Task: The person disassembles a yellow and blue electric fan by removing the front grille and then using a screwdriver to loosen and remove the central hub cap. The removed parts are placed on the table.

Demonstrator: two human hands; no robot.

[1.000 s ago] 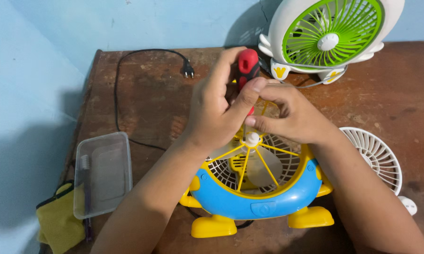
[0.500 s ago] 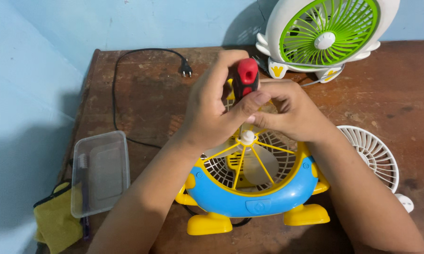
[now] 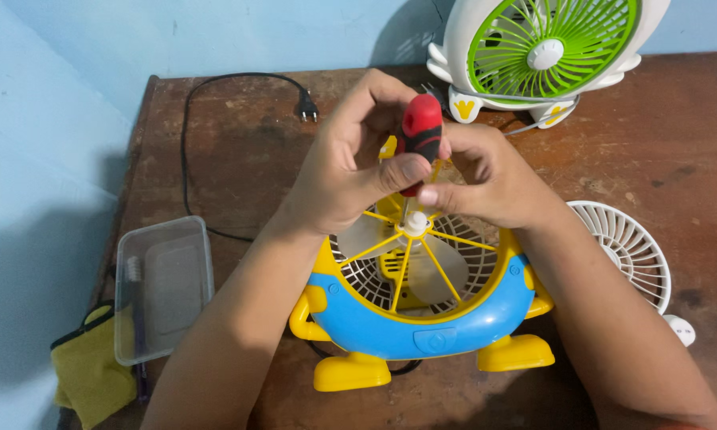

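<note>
A blue and yellow toy-shaped fan (image 3: 422,318) lies on its back on the brown wooden table (image 3: 247,167). Its yellow spoked grille and pale blades face up. My left hand (image 3: 346,171) grips a red and black screwdriver (image 3: 420,131) held upright, its shaft running down to the white hub (image 3: 416,224) at the grille's centre. My right hand (image 3: 486,179) pinches the lower part of the screwdriver's handle and rests over the grille's far side.
A white and green fan (image 3: 545,56) stands at the back right. A loose white grille (image 3: 629,251) lies to the right. A black cord with plug (image 3: 304,105) trails at the back left. A clear plastic box (image 3: 163,287) and yellow cloth (image 3: 91,370) sit at the left edge.
Both hands and the screwdriver stayed over the hub, with the handle turning slightly in my fingers. The view shifted a little, so everything sits slightly higher and further left.
</note>
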